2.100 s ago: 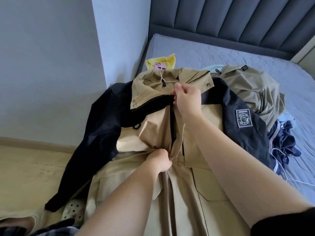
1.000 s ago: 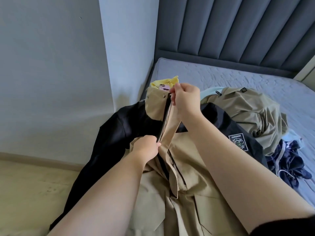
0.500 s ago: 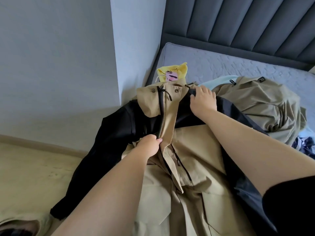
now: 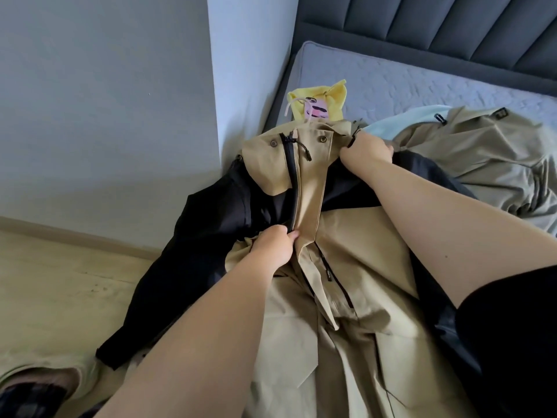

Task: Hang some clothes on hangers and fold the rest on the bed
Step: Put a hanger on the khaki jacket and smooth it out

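Forearms, two in count, enter from the bottom edge and reach over one tan-and-black jacket (image 4: 355, 267). It lies front-up at the near corner of the bed (image 4: 422, 82), with one black sleeve trailing off the edge towards the wooden floor (image 4: 45, 282). One pale slipper (image 4: 87, 369) shows partly at lower left.

Left hand (image 4: 275, 247): fingers curled, pinching the jacket's front flap beside the zip at chest level. A single black zip (image 4: 290, 176) runs from this hand up to the collar top.

Right hand (image 4: 366, 152): fingers closed on the jacket's fabric at the collar edge, where tan meets black. Snap studs (image 4: 273, 143) on the collar: two.

Beyond the jacket, three further garments rest on the mattress:
- One olive garment (image 4: 482, 158), crumpled, to the right.
- One pale blue garment (image 4: 398, 123), partly under the olive one.
- One yellow garment (image 4: 331, 98) with a pink print, just past the collar.

One dark padded headboard (image 4: 422, 22) stands at the far end. A grey wall (image 4: 105, 116) is to the left.
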Action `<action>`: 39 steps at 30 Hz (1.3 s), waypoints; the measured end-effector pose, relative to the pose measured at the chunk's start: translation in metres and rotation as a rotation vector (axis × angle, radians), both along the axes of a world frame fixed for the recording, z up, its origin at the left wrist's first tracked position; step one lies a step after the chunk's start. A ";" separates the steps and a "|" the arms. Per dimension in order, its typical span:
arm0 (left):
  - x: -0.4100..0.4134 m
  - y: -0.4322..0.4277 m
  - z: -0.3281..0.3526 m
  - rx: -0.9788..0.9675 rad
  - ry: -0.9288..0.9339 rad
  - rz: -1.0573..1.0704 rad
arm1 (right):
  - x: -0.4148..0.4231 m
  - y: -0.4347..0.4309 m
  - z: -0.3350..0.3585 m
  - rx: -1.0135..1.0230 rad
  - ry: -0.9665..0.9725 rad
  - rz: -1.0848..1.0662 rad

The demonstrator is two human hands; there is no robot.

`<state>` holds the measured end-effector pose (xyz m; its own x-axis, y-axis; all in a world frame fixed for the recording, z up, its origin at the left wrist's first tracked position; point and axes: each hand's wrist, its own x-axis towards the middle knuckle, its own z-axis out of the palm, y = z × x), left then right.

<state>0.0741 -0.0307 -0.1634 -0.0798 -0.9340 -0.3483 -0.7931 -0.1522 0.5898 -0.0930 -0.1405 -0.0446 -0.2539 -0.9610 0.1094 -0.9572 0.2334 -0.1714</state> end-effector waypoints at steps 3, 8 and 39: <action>0.000 0.006 0.000 -0.014 0.029 0.021 | -0.003 0.010 -0.002 -0.131 -0.057 0.008; 0.005 0.026 0.004 0.014 0.143 0.040 | 0.001 0.047 0.002 -0.371 -0.215 0.008; 0.115 0.210 0.114 -0.884 0.116 0.235 | 0.089 0.317 0.077 -0.512 -0.735 0.068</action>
